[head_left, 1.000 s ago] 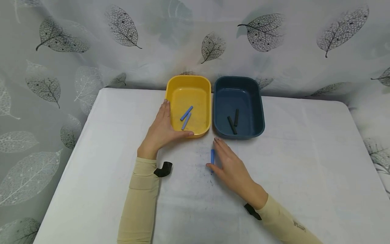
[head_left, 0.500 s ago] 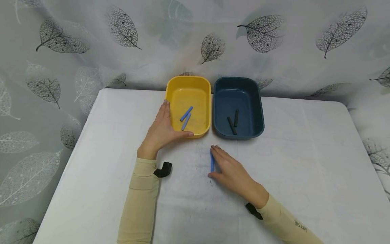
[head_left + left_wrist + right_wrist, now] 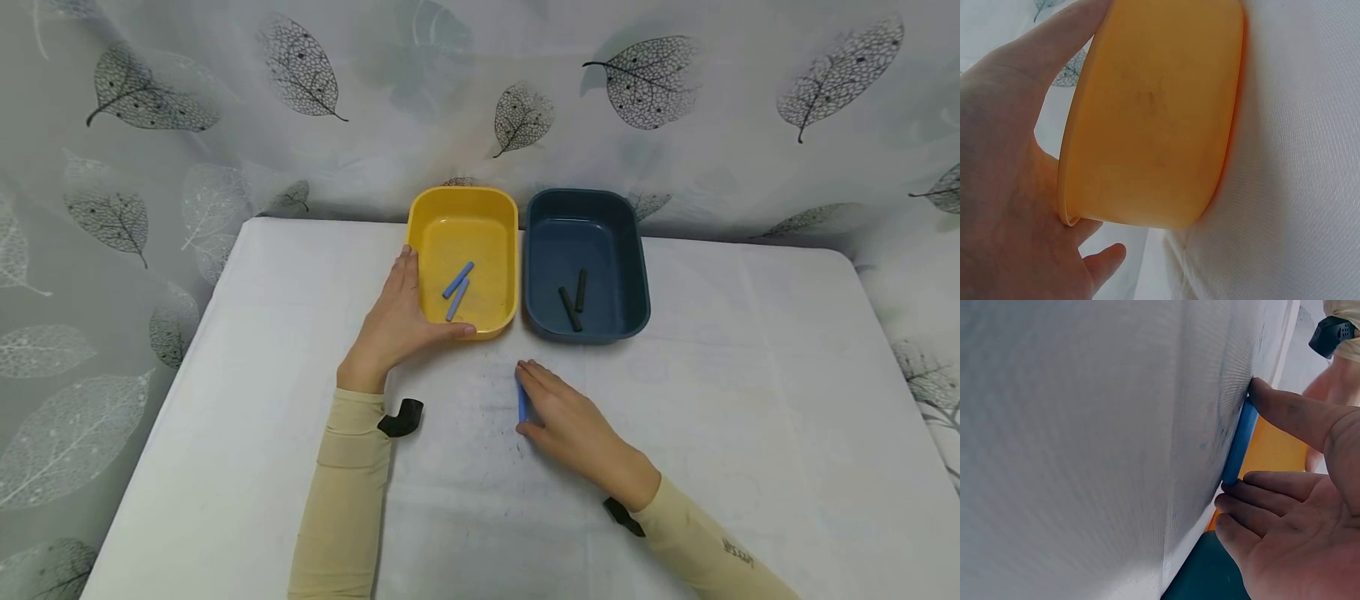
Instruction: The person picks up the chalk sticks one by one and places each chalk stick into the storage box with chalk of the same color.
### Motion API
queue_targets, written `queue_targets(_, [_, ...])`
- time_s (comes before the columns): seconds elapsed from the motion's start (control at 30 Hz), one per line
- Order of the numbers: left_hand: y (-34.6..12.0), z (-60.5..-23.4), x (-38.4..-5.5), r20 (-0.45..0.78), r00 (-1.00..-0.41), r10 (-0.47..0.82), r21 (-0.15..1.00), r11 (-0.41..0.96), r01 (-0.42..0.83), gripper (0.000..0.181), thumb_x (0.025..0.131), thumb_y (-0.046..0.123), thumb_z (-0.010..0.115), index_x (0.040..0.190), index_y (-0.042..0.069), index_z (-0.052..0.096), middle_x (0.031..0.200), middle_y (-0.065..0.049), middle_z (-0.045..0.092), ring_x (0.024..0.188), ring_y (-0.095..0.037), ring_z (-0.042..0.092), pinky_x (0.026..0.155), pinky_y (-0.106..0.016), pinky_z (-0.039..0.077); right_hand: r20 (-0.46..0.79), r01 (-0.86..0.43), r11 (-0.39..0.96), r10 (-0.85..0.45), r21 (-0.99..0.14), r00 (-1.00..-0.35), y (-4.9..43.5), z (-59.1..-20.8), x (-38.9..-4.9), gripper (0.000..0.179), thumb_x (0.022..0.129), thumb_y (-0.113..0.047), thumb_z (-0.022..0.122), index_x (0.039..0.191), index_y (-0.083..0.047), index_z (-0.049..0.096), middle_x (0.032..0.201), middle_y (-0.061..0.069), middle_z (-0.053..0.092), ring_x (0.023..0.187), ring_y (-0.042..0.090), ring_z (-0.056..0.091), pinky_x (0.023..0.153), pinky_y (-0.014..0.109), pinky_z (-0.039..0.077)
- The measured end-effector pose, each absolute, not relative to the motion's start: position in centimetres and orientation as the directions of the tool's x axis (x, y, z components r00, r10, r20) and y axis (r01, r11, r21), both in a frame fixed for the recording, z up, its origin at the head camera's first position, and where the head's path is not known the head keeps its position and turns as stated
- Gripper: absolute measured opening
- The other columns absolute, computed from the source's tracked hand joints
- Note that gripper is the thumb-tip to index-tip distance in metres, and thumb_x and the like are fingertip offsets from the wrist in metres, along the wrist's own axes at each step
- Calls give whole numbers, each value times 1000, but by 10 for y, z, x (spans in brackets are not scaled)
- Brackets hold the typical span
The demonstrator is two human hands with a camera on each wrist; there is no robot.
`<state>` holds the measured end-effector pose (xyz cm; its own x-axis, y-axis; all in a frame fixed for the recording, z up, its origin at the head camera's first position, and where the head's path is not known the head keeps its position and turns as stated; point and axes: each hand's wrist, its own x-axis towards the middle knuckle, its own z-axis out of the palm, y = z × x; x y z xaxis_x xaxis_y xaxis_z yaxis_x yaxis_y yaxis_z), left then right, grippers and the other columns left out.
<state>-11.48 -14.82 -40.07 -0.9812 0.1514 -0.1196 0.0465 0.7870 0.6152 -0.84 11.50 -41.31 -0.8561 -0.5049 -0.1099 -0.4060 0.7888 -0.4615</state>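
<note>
My left hand rests on the near left corner of a yellow bin. Its straight fingers lie along the left rim and its thumb along the front rim. Two blue chalk sticks lie inside. Below the gap between the bins, my right hand holds another blue chalk stick by its ends, thumb at the near end and fingertips at the far end. In the right wrist view that blue stick is against the white cloth. To the right stands a dark blue bin holding two black chalk sticks.
A white cloth covers the table, with small dark smudges near the right hand. Behind the bins hangs a leaf-patterned curtain. Each wrist carries a small black device, such as the left wrist's device.
My right hand has moved slightly toward me, and its thumb and fingertips have come onto the ends of the blue chalk stick. The left hand and both bins have stayed put.
</note>
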Motion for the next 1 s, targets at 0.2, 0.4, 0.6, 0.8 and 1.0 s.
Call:
queue_targets(0.2, [-148, -401, -114, -122, -982, 143, 616, 787, 38, 143, 67, 76, 79, 165, 10, -1, 174, -3, -5, 161, -24, 6, 127, -49, 24, -52, -418, 778, -497, -470, -866, 115, -414, -8, 78, 84, -19, 85, 146, 9, 48, 155, 24, 47, 145, 36, 45, 117, 48, 41])
queue_targets(0.4, [-148, -401, -114, -123, -982, 145, 613, 789, 40, 143, 67, 75, 80, 165, 10, -3, 174, -3, -6, 161, -24, 5, 127, -49, 23, 28, -440, 753, -491, -490, -871, 111, -412, -8, 79, 82, -20, 87, 146, 7, 49, 155, 21, 48, 145, 34, 46, 117, 47, 41])
queue_targets(0.6, [-148, -401, -113, -130, -982, 140, 616, 787, 31, 144, 67, 75, 80, 165, 11, -5, 174, -2, -7, 161, -23, 4, 127, -49, 23, 89, -443, 737, -467, -510, -880, 107, -406, -12, 80, 83, -19, 87, 147, 7, 48, 155, 21, 48, 145, 33, 47, 116, 47, 42])
queue_targets(0.8, [-147, -402, -113, -119, -983, 141, 627, 778, 36, 144, 66, 75, 81, 165, 10, -2, 174, -4, -5, 161, -24, 6, 127, -49, 25, 109, -415, 733, -428, -539, -897, 104, -403, -16, 82, 83, -20, 86, 149, 6, 45, 157, 21, 46, 147, 33, 44, 115, 49, 43])
queue_targets(1.0, [-147, -400, -114, -115, -983, 146, 618, 785, 45, 144, 67, 75, 80, 165, 11, -4, 174, -4, -5, 161, -24, 6, 127, -49, 24, 153, -392, 738, -372, -550, -916, 101, -397, -21, 84, 82, -20, 87, 150, 5, 45, 157, 21, 45, 147, 33, 43, 115, 49, 43])
